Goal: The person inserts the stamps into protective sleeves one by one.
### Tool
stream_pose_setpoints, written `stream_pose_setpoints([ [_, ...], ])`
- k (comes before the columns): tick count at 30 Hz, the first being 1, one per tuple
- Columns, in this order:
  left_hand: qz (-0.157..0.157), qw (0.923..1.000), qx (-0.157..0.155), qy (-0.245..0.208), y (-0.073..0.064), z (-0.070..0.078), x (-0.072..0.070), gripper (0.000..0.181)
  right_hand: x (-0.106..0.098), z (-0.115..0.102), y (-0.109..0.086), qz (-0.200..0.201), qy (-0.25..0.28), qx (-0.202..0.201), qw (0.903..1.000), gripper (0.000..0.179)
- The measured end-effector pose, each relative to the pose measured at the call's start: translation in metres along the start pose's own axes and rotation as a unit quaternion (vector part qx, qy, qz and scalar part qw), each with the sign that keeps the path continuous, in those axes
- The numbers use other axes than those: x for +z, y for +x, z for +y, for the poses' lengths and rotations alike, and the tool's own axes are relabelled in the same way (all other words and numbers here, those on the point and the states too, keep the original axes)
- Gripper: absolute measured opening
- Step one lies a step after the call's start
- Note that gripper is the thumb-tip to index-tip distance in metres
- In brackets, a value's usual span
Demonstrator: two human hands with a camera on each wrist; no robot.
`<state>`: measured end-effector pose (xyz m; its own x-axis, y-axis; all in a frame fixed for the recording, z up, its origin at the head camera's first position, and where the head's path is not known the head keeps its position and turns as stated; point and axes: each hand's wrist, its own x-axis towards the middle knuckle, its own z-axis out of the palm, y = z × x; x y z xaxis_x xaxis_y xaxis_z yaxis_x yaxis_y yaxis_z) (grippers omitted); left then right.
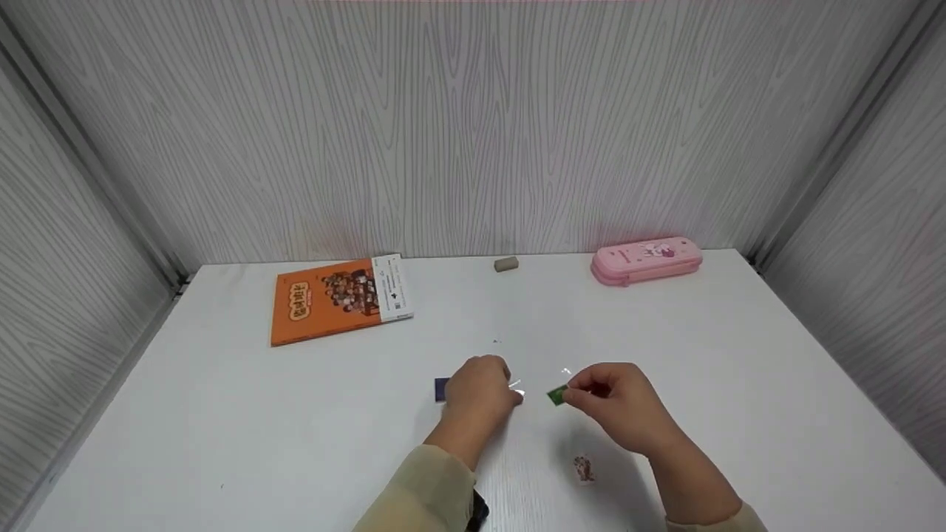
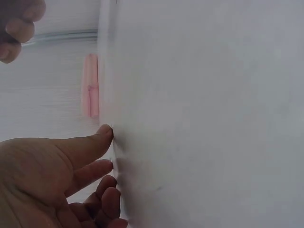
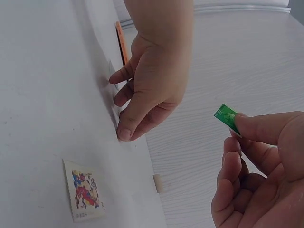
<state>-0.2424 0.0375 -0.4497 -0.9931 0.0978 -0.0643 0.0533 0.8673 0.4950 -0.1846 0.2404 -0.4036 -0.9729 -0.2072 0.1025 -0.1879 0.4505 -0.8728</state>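
My right hand (image 1: 621, 405) pinches a small green stamp (image 3: 224, 115) by one end between thumb and fingers, above the table. To its left, my left hand (image 1: 477, 388) rests with fingertips and thumb pressed down at the tabletop. A dark blue flat piece (image 1: 440, 389) sticks out from under its left side; the rest is hidden. Shiny clear plastic (image 1: 516, 385) shows by the left thumb. Nearer me, below the right hand, a white-edged stamp (image 3: 85, 194) with a colourful picture lies on the table.
An orange book (image 1: 325, 299) lies at the back left of the white table (image 1: 185, 399). A small beige eraser-like block (image 1: 506, 264) sits at the back middle, and a pink pencil case (image 1: 647, 260) at the back right. Wood-grain panels (image 1: 458, 133) enclose the table.
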Motion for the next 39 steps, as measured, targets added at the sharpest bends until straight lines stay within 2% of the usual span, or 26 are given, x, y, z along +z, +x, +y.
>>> stream_pose_setpoints([
  [5,-0.006,0.9997,-0.004,-0.024,-0.001,0.000,0.000,0.025,0.000,0.001,-0.001,-0.002,0.004,0.001,1.0000,0.005],
  [11,-0.010,0.9984,0.008,-0.055,-0.006,-0.002,0.000,0.021,0.001,0.000,-0.001,-0.001,0.001,0.002,1.0000,0.005],
  [16,-0.023,0.9936,0.016,-0.110,-0.010,-0.005,-0.003,0.018,0.000,0.002,0.000,-0.004,0.002,0.000,1.0000,0.005],
  [19,-0.043,0.9835,0.036,-0.172,-0.016,-0.009,-0.009,0.009,0.000,0.002,0.000,-0.002,0.010,0.002,0.9999,0.006],
  [24,-0.066,0.9566,0.076,-0.274,-0.031,-0.012,-0.021,0.006,0.000,0.002,-0.001,-0.001,0.015,0.002,0.9999,0.006],
  [28,-0.077,0.9346,0.097,-0.333,-0.041,-0.011,-0.024,0.004,0.002,0.001,0.000,-0.008,0.023,-0.008,0.9997,0.006],
  [30,-0.082,0.9265,0.107,-0.351,-0.044,-0.009,-0.025,0.003,0.003,0.001,0.000,-0.010,0.027,-0.013,0.9995,0.005],
  [32,-0.078,0.9266,0.111,-0.351,-0.046,-0.008,-0.024,0.004,0.004,0.001,-0.001,-0.008,0.029,-0.018,0.9994,0.005],
  [37,-0.046,0.9390,0.115,-0.321,-0.047,-0.010,-0.023,0.004,0.006,0.001,-0.001,-0.009,0.031,-0.022,0.9992,0.004],
  [39,-0.039,0.9388,0.115,-0.322,-0.046,-0.011,-0.023,0.004,0.006,0.001,0.000,-0.012,0.028,-0.025,0.9992,0.004],
])
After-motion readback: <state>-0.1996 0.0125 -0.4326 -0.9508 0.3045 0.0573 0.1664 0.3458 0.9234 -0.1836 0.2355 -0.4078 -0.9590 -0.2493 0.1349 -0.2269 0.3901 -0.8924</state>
